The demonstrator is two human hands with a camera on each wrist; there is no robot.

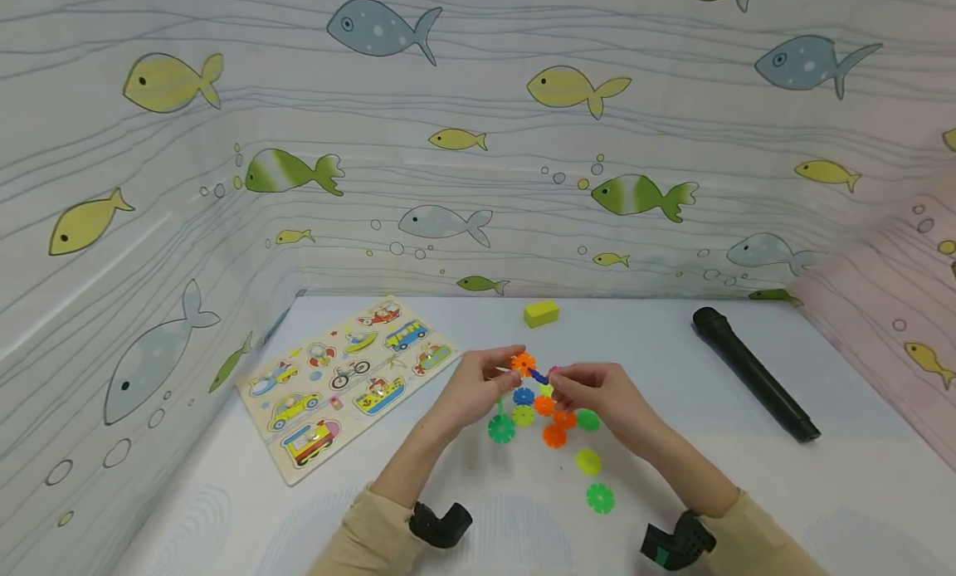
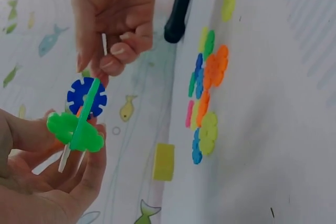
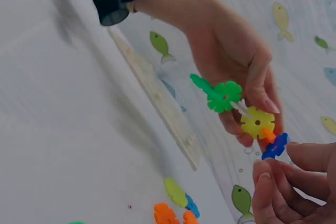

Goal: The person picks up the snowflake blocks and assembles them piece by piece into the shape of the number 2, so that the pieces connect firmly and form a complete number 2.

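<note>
My left hand holds a small chain of notched plastic flower discs by its middle. In the right wrist view the chain shows a green disc, a white one partly hidden by fingers, a yellow disc and an orange disc. At the chain's far end, a blue disc meets the orange one edge to edge. My right hand pinches that blue disc between thumb and fingertips, close to the left fingers. Both hands are raised over loose discs, including an orange disc and a green disc.
A wooden picture puzzle board lies at the left. Behind the hands sits a yellow block, and a black microphone-shaped stick lies at the right. More discs, such as a yellow disc, lie nearer. Fish-printed walls surround the white table.
</note>
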